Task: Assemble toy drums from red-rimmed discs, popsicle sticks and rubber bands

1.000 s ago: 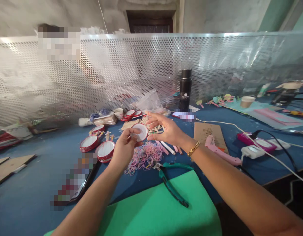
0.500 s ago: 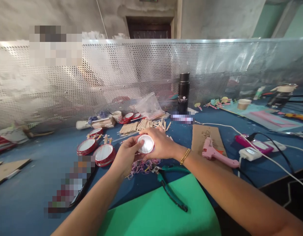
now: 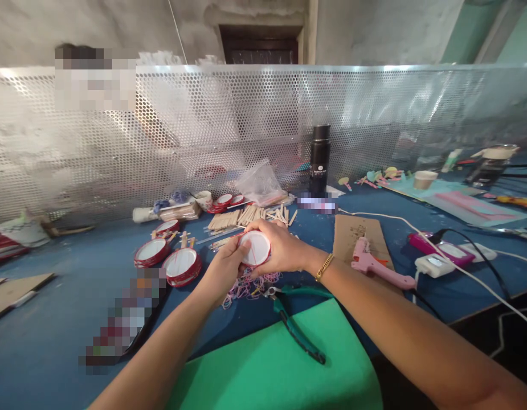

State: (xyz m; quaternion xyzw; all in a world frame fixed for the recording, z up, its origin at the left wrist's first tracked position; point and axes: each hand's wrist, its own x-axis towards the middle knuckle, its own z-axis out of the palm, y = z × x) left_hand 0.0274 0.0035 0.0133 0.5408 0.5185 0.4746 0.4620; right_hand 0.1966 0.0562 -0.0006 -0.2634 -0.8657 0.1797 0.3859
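Both of my hands grip a small drum [image 3: 258, 246] with a white face and a red rim. My left hand [image 3: 220, 267] pinches its left edge, thumb lying on the white face. Around its right side and back curl the fingers of my right hand [image 3: 284, 245], partly hidden behind it. Below the hands lies a heap of pink and purple loops [image 3: 241, 293]. Green-handled pliers [image 3: 295, 327] rest partly on a green sheet [image 3: 246, 370] nearest me. Left of my hands sit similar drums [image 3: 182, 265], some with wooden sticks beside them.
Flat wooden sticks [image 3: 241, 217] are piled beyond my hands. A pink glue gun [image 3: 380, 270] lies on cardboard [image 3: 346, 233] at right, near cables and a power strip [image 3: 446, 256]. A phone [image 3: 150, 324] lies at left. A black bottle [image 3: 319, 162] stands before the perforated metal panel [image 3: 263, 114].
The drum has turned slightly in my hands, so its white face shows more fully and a thin reddish line is visible on it. Both hands keep their hold.
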